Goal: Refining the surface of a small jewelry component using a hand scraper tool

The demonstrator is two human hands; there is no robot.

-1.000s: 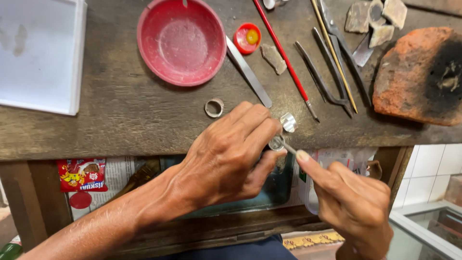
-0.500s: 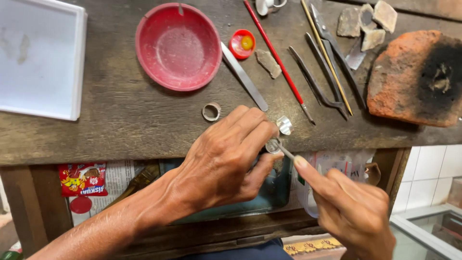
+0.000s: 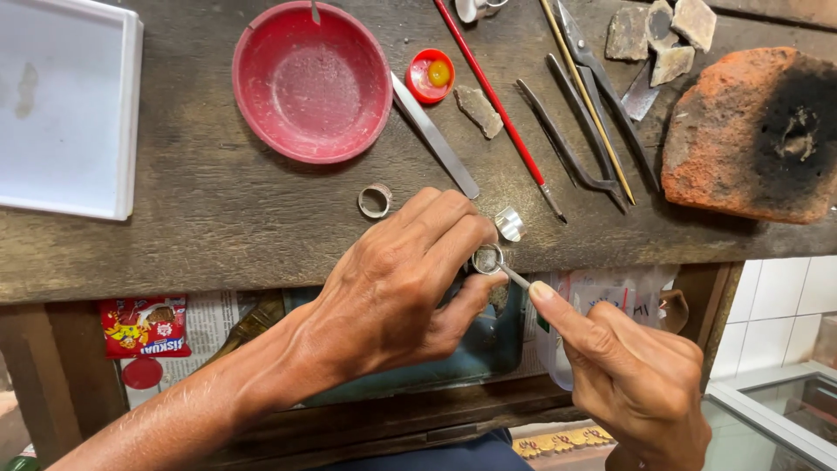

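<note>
My left hand (image 3: pixel 401 288) pinches a small silver ring (image 3: pixel 487 259) between thumb and fingers at the front edge of the wooden bench (image 3: pixel 218 235). My right hand (image 3: pixel 628 375) grips a thin metal tool (image 3: pixel 516 277) whose tip touches the ring. Another silver ring (image 3: pixel 375 201) lies on the bench just left of my left hand. A shiny ring piece (image 3: pixel 510 223) sits right above the held ring.
A red bowl (image 3: pixel 311 80), a white tray (image 3: pixel 65 105), a small red cap (image 3: pixel 431 76), a flat metal blade (image 3: pixel 434 135), a red-handled brush (image 3: pixel 499 105), tweezers and shears (image 3: pixel 586 122), stone chips and a scorched orange brick (image 3: pixel 754 135) cover the bench.
Both hands stay at the bench edge with ring and tool together; the view has shifted slightly, so the bench items sit a little higher in frame.
</note>
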